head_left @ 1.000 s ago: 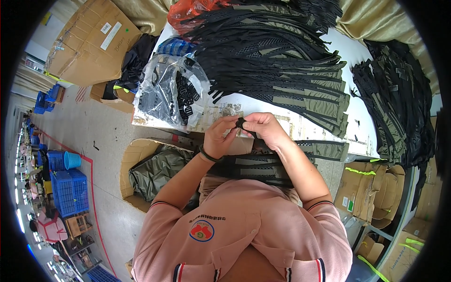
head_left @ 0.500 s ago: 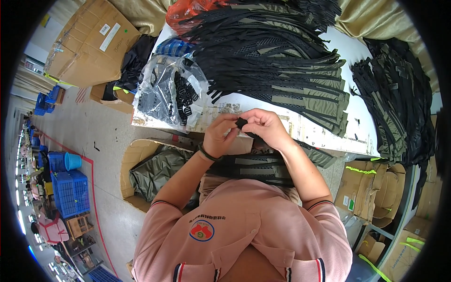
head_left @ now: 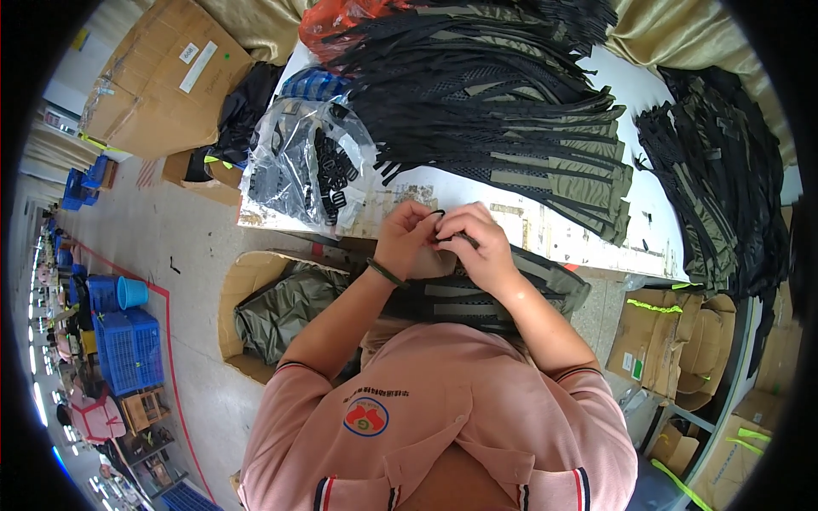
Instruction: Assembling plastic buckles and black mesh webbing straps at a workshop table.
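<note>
Strap, thin and black, lies between left hand and right hand, both pinching it (long axis mostly hidden), by the near edge of the white table.

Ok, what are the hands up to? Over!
Left hand, right hand: pinching small black piece. Piece mostly hidden. Plastic bag left of hands, out of the way.

Beyond the grip, a worn white table bears a clear bag of black buckles to the left, fanned black-and-olive strips ahead, and another dark pile farther right.
</note>
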Available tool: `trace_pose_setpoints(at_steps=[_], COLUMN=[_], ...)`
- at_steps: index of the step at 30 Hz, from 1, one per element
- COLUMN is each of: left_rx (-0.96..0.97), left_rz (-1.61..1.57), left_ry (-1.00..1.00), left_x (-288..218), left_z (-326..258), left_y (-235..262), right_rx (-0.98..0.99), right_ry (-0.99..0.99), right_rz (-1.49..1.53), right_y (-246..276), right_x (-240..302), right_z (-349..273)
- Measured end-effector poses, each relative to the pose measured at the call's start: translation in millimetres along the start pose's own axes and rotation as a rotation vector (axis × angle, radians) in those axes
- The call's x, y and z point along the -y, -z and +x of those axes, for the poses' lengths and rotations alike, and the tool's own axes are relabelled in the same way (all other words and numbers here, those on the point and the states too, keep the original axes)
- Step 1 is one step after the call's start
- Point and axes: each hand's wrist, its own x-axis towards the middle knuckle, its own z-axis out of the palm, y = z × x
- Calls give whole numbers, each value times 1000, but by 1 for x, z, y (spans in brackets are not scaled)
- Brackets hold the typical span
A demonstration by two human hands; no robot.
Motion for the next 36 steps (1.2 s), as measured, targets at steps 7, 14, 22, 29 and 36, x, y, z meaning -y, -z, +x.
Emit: trace_pose_setpoints(at_steps=[7,14,22,29,36], left_rx=[-67,9,62,192,173], left_rz=[-65,64,45,-98,223], left_ry=[-52,-246,-247,-298,-521], left_x=[5,10,12,8,14], left_z=[-4,-7,-13,-17,-10], left_y=[-2,3,4,-5,4], right_rx=[5,-63,-181,-159,-20], right_ry=[-727,-764,-753,-668,-906], right_rz=[638,751,835,543,955], right_y=[-4,-6,-9,-12,5], right_x=[-12,-13,-5,-13,-6], right_z=[-11,-10,-9,-14,-5])
